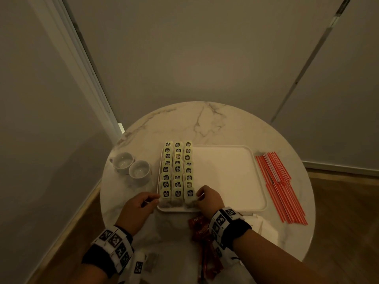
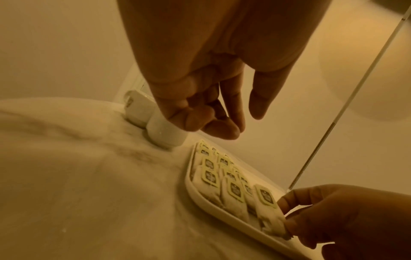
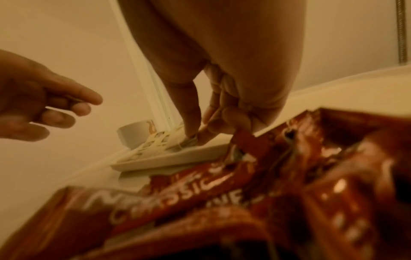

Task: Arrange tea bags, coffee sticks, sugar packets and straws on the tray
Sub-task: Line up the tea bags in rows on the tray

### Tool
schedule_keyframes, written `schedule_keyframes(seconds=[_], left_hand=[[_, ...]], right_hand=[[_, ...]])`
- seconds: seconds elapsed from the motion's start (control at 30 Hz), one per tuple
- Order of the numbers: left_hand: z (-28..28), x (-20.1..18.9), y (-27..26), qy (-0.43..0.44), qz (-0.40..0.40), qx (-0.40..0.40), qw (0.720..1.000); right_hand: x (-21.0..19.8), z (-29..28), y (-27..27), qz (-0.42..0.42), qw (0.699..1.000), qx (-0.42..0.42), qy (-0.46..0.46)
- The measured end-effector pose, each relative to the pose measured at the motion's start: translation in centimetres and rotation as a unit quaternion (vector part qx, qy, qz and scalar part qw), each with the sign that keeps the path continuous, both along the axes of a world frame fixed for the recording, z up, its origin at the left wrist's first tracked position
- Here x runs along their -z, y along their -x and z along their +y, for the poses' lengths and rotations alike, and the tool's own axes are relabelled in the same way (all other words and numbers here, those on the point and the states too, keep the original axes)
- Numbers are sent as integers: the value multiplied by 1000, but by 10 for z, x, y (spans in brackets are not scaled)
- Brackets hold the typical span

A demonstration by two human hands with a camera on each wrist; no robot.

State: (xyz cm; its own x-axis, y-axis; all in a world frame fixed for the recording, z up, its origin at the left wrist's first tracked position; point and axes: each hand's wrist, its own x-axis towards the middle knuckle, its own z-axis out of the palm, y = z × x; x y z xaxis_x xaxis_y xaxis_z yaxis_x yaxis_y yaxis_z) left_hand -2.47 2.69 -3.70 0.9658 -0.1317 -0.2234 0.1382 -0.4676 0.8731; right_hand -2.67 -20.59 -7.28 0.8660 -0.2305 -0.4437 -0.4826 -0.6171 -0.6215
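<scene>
From the head view we see the round marble table [image 1: 184,124] whole: a pale rectangular tray [image 1: 229,175] with rounded corners, its left part filled by tea bags [image 1: 178,171] in three neat rows running near to far, each with a yellow-edged dark tag. Red-and-white striped straws [image 1: 281,185] lie in a loose fan on the table right of the tray, and two white cups [image 1: 131,166] stand touching on its left. Glossy red coffee sticks [image 1: 202,232] sit near the tray's near edge, half hidden under our right wrist; white packets [image 1: 264,224] lie just right of them, too dim to read

Our right hand [image 1: 208,198] pinches the nearest tea bag of the right row. Only the left wrist view shows this clearly: thumb and fingertips [image 2: 289,223] close on the soft papery bag's near end at the rim. The right wrist view adds crinkled foil with pale lettering close under the wrist, blurred

Our left hand [image 1: 141,203] hovers at the tray's near left corner, holding nothing; its wrist view shows the fingers loosely curled, thumb apart, above the cups
</scene>
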Motion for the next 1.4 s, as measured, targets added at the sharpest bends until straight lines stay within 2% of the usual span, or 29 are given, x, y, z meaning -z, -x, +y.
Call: schedule_keyframes(seconds=[0.1,0.17,0.23,0.37,0.43,0.57,0.8,1.03,1.13,1.23,1.3,1.4], left_hand=[[8,3,7,-59,15,30,998],[14,4,13,-127,17,86,988],[20,6,19,-210,26,167,963],[32,14,33,-355,62,283,889],[38,19,41,-380,57,309,870],[43,27,56,-380,23,318,868],[41,33,62,-355,1,324,877],[40,36,52,-332,47,348,876],[38,31,40,-244,107,320,909],[25,4,25,-75,172,229,955],[15,-18,13,2,165,185,969],[2,-51,-5,77,118,164,976]], right_hand=[[4,4,-1,7,1000,15,9],[4,6,-3,8,1000,23,13],[2,8,-4,14,999,25,21],[3,10,-5,19,999,26,29],[4,10,-5,22,999,26,28],[5,11,-2,27,999,23,31],[0,13,-1,16,999,17,24],[-2,12,-3,3,999,47,22],[-10,12,-2,-45,999,4,-7],[-37,21,1,-48,984,-87,-150],[-60,29,3,-23,960,-156,-231],[-83,36,7,-23,937,-211,-278]])
